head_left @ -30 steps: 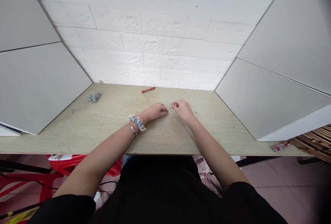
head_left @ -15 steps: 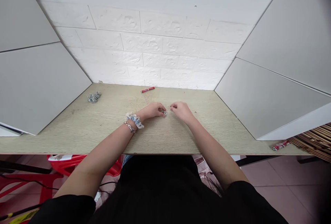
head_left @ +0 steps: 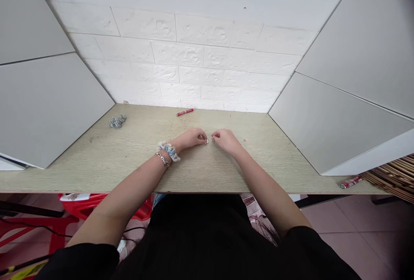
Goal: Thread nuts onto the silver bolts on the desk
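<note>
At the middle of the tabletop my left hand (head_left: 193, 138) is closed in a pinch on a small shiny metal fastener (head_left: 207, 141) with a round, washer-like end. The rest of that fastener is hidden by my fingers. Just to the right, my right hand (head_left: 226, 140) pinches a tiny metal piece (head_left: 212, 138), too small to name for certain. A narrow gap separates the two sets of fingertips. Several metal bolts (head_left: 117, 121) stand grouped on the tabletop to the far left, most with shanks pointing up.
A red marker-like stick (head_left: 184, 112) lies at the back of the wooden table (head_left: 200, 170), before the white brick-pattern wall. Grey panels (head_left: 54, 103) flank both sides. Another red tube (head_left: 350, 182) lies beside a woven item (head_left: 393, 176) at the right front edge.
My right hand has shifted slightly left, narrowing the gap to my left hand. The fastener in my left fingers has turned a little. The bolts and red sticks stay put.
</note>
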